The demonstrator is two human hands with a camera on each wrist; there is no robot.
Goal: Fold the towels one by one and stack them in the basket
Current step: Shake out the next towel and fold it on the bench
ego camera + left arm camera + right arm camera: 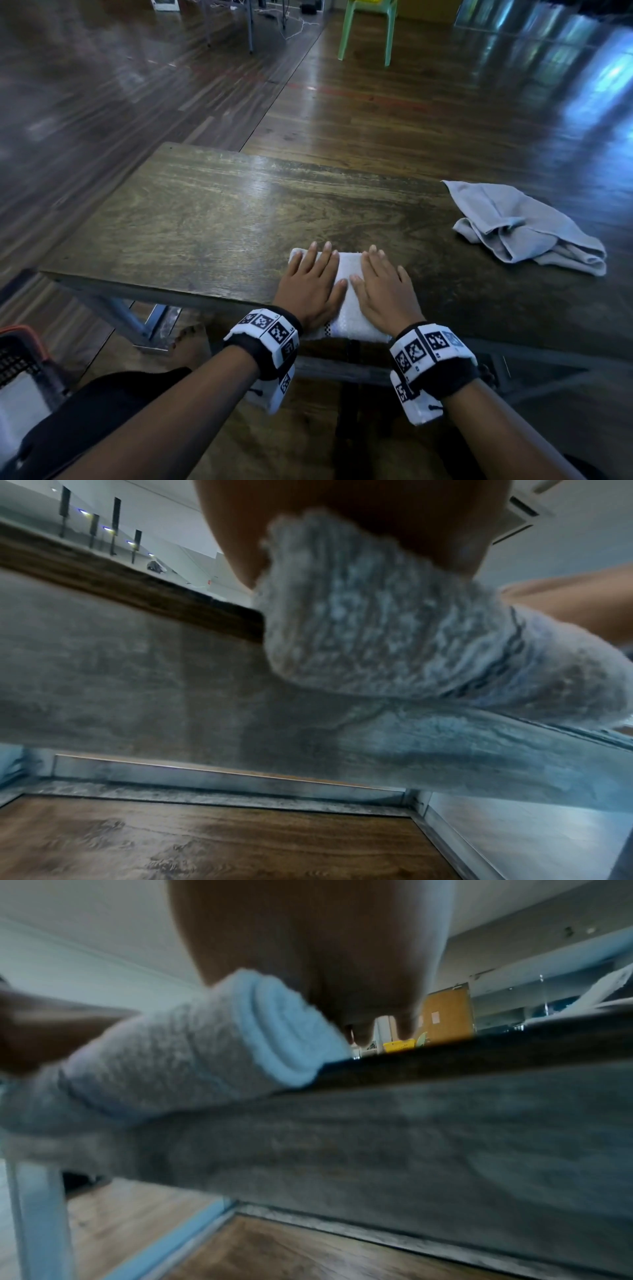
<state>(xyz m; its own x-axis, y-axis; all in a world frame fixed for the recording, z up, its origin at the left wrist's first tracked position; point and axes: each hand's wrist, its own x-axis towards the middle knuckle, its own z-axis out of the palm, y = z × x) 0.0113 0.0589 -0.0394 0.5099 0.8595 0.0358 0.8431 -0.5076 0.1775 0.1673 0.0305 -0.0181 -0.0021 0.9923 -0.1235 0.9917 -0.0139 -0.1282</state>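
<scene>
A folded white towel (349,274) lies at the near edge of the wooden table (205,212). My left hand (311,284) lies flat on its left half, fingers straight. My right hand (383,287) lies flat on its right half, fingers straight too. The wrist views show the towel (394,631) (192,1053) hanging slightly over the table's edge beneath my palms. A second, grey towel (527,226) lies crumpled on the table at the right. Part of a black basket (17,356) with an orange rim sits on the floor at the lower left, white cloth inside it.
The table's left end (102,219) drops to the wooden floor. Metal table legs (133,322) stand beneath it. A green plastic chair (370,31) is far behind. My knee (113,404) and bare foot (188,346) are under the table's near side.
</scene>
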